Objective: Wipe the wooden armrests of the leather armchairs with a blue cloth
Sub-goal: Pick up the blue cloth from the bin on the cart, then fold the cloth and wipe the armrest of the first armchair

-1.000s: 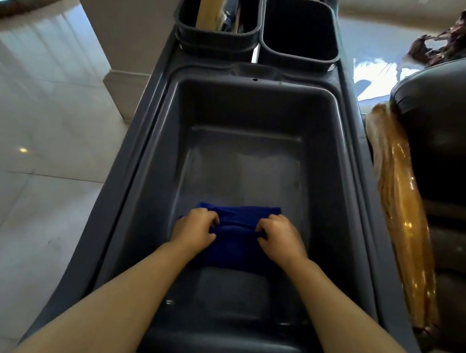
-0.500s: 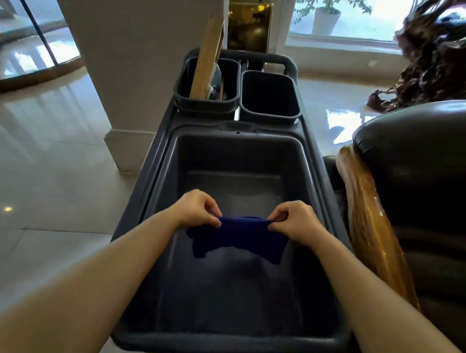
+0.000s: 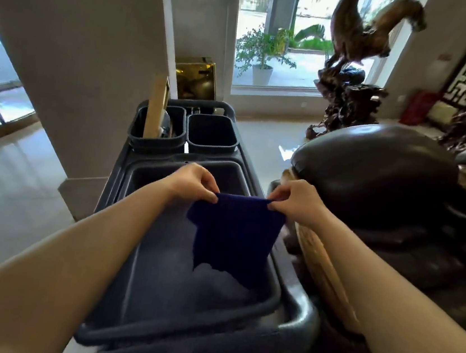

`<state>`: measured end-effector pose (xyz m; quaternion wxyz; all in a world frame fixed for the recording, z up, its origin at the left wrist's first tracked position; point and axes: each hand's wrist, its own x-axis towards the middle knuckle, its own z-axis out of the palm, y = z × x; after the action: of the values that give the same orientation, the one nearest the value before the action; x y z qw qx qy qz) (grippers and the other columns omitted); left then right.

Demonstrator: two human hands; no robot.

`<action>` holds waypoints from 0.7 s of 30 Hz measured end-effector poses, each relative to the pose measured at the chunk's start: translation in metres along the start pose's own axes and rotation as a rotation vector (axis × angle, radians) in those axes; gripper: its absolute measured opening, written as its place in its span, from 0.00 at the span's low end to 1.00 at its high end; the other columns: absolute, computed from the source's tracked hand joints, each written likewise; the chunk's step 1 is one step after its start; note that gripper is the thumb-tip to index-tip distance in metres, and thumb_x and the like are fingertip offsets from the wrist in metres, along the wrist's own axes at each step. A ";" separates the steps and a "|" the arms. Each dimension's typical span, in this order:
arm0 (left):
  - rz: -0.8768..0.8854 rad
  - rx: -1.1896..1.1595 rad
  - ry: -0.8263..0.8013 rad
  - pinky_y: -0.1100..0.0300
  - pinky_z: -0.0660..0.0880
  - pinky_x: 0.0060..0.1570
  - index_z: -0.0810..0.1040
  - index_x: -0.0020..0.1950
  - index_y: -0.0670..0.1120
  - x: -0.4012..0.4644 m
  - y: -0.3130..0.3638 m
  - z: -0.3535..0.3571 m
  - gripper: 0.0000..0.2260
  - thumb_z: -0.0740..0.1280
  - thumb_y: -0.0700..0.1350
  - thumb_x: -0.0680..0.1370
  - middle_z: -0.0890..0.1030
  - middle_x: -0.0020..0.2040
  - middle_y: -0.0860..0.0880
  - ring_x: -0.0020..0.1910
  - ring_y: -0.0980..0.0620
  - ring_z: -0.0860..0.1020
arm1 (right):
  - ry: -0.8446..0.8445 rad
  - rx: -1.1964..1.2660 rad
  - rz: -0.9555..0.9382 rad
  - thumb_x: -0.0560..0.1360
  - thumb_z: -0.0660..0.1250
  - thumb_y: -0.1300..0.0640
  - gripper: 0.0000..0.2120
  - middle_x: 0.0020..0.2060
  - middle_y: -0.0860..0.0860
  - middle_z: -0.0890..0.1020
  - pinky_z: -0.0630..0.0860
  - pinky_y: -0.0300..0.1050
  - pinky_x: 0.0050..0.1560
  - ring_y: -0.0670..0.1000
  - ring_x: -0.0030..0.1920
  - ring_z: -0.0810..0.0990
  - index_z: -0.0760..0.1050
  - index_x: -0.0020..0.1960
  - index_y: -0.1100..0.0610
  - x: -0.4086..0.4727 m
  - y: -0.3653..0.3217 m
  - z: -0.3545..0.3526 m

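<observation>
Blue cloth held up over the cart tub.

The left hand (image 3: 194, 182) and right hand (image 3: 296, 200) each pinch a top corner of the blue cloth (image 3: 233, 235), so it hangs stretched between them above the right side of the grey tub (image 3: 155, 269). The wooden armrest (image 3: 323, 263) of the dark leather armchair (image 3: 378, 176) stands just beside the cart's right edge.

Dark blue cloth (image 3: 235, 235) hanging, wooden armrest (image 3: 323, 263) just right
</observation>
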<state>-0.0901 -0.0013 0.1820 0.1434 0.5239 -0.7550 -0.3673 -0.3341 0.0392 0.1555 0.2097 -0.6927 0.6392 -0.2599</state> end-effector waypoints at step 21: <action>0.126 -0.053 0.082 0.66 0.75 0.33 0.82 0.39 0.47 0.039 0.269 0.186 0.06 0.71 0.36 0.70 0.82 0.38 0.46 0.37 0.52 0.78 | 0.086 -0.117 -0.088 0.66 0.72 0.61 0.04 0.32 0.41 0.79 0.70 0.32 0.37 0.41 0.36 0.78 0.82 0.39 0.52 -0.103 0.183 -0.260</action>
<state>-0.4022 0.0882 0.2367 0.2108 0.4859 -0.7701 -0.3555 -0.6444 0.1351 0.2344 0.1298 -0.7195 0.6305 -0.2606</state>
